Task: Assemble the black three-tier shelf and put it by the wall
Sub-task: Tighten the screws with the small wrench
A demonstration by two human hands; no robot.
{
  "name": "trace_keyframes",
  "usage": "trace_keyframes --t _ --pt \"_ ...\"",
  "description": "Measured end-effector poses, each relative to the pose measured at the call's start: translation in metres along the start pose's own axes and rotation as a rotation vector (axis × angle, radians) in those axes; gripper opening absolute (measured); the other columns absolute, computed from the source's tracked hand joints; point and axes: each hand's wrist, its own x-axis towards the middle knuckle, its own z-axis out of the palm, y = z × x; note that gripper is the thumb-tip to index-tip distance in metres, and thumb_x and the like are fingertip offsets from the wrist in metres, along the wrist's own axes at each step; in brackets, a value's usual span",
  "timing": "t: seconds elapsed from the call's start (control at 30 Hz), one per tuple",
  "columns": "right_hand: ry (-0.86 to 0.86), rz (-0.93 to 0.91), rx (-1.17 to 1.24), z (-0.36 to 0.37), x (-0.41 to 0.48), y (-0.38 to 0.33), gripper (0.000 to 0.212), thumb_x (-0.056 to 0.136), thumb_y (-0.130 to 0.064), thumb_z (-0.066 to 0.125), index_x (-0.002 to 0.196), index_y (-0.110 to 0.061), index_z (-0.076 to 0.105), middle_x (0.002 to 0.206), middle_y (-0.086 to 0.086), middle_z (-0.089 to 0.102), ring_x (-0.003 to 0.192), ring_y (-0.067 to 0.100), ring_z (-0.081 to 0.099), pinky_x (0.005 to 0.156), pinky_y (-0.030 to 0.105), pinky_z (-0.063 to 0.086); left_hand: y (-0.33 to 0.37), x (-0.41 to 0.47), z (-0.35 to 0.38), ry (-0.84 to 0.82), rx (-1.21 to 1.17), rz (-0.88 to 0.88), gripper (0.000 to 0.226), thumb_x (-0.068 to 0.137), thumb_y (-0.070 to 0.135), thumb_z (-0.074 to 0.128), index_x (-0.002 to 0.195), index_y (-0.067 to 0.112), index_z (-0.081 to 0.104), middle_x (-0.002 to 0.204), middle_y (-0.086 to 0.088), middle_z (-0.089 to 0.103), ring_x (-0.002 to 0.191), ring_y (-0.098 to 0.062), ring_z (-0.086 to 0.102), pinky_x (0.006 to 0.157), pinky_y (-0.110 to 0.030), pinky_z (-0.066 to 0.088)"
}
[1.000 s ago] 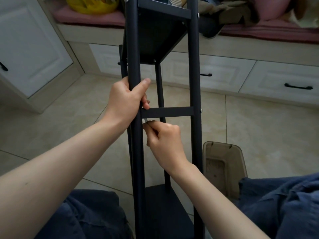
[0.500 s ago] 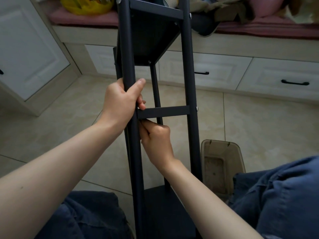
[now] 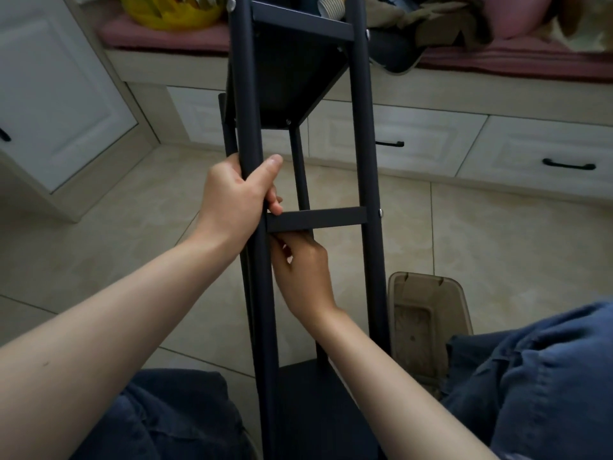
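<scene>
Left hand (image 3: 237, 197) wraps a post (image 3: 252, 111), the natural hold on the rigid, likely light black shelf (image 3: 292, 84); right hand (image 3: 303, 277) curls beneath the crossbar (image 3: 325, 219), contents unclear.

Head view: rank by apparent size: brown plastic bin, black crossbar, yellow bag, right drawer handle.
1. brown plastic bin, also nearest the camera.
2-3. yellow bag and black crossbar: look alike; the bag is cropped by the frame edge, so unranked.
4. right drawer handle.
</scene>
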Motion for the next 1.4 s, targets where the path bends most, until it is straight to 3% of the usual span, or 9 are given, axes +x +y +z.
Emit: trace_keyframes --t 0.1,0.2,0.4,0.53,0.73,0.9,1.13,1.33,1.4 --pt "-0.08 0.048 -0.009 -0.007 -0.005 -0.003 0.019 0.101 -0.02 0.049 0.091 -0.009 0.062 0.067 0.004 0.061 0.055 0.021 0.056 0.056 0.047 0.048 0.001 0.0 0.0 0.002 -0.001 -0.001 0.018 0.1 0.027 0.062 0.088 0.014 0.058 0.049 0.007 0.057 0.046 -0.007 0.059 0.063 -0.019 0.054" --pt "-0.114 0.054 -0.056 -0.013 -0.008 -0.006 0.025 0.099 -0.018 0.049 0.076 -0.01 0.052 0.056 0.001 0.052 0.046 0.021 0.045 0.048 0.046 0.041 0.002 -0.002 0.001 -0.001 0.003 0.005 0.019 0.1 0.027 0.062 0.087 0.014 0.057 0.049 0.008 0.057 0.047 -0.007 0.059 0.063 -0.019 0.054" --pt "-0.109 0.006 -0.102 -0.024 -0.007 -0.015 0.034 0.096 -0.014 0.052 0.064 -0.024 0.045 0.051 -0.009 0.045 0.048 0.018 0.045 0.046 0.023 0.031 0.003 -0.003 0.003 -0.002 0.005 0.013 0.019 0.1 0.026 0.062 0.087 0.014 0.057 0.049 0.007 0.057 0.046 -0.008 0.059 0.062 -0.019 0.053" --pt "-0.134 -0.003 -0.093 -0.033 -0.005 -0.017 0.026 0.095 -0.011 0.054 0.069 -0.009 0.057 0.055 -0.001 0.051 0.049 0.02 0.046 0.05 0.039 0.039 0.003 -0.003 0.004 0.0 0.003 0.011 0.018 0.1 0.027 0.062 0.087 0.015 0.057 0.05 0.007 0.058 0.047 -0.008 0.06 0.062 -0.02 0.053" --pt "-0.086 -0.045 -0.076 -0.037 -0.003 -0.022 0.019 0.094 -0.008 0.055 0.08 -0.002 0.067 0.063 0.01 0.063 0.054 0.027 0.055 0.055 0.045 0.046 0.003 -0.003 0.005 -0.012 0.002 0.027 0.018 0.1 0.027 0.062 0.089 0.015 0.057 0.051 0.007 0.058 0.048 -0.007 0.06 0.063 -0.019 0.054" --pt "-0.022 -0.06 -0.061 -0.031 -0.005 -0.019 0.026 0.095 -0.008 0.059 0.07 -0.002 0.065 0.055 0.001 0.056 0.05 0.019 0.05 0.051 0.031 0.041 0.002 -0.002 0.005 -0.004 0.014 0.038 0.019 0.1 0.027 0.062 0.088 0.014 0.058 0.05 0.007 0.059 0.048 -0.007 0.06 0.062 -0.018 0.053" --pt "0.06 -0.101 0.045 -0.016 -0.01 -0.007 0.023 0.096 -0.007 0.062 0.076 0.003 0.07 0.065 0.008 0.067 0.057 0.018 0.062 0.058 0.037 0.053 0.002 -0.003 0.006 -0.005 0.024 0.041 0.018 0.1 0.029 0.062 0.089 0.016 0.058 0.051 0.008 0.059 0.049 -0.006 0.061 0.062 -0.018 0.054" --pt "0.176 -0.133 0.075 0.003 -0.005 -0.001 0.023 0.091 0.003 0.063 0.069 0.001 0.067 0.057 0.002 0.056 0.053 0.007 0.046 0.056 0.006 0.036 0.003 -0.001 0.009 0.006 0.009 0.033 0.018 0.1 0.028 0.062 0.087 0.015 0.059 0.05 0.007 0.058 0.048 -0.007 0.06 0.06 -0.015 0.051" --pt "0.177 -0.083 0.142 0.008 -0.003 -0.001 0.026 0.092 0.002 0.062 0.066 0.0 0.064 0.057 -0.009 0.048 0.051 0.002 0.043 0.057 0.005 0.031 0.002 0.0 0.01 0.009 0.011 0.031 0.019 0.1 0.028 0.062 0.086 0.015 0.059 0.05 0.008 0.058 0.047 -0.007 0.06 0.061 -0.015 0.051"
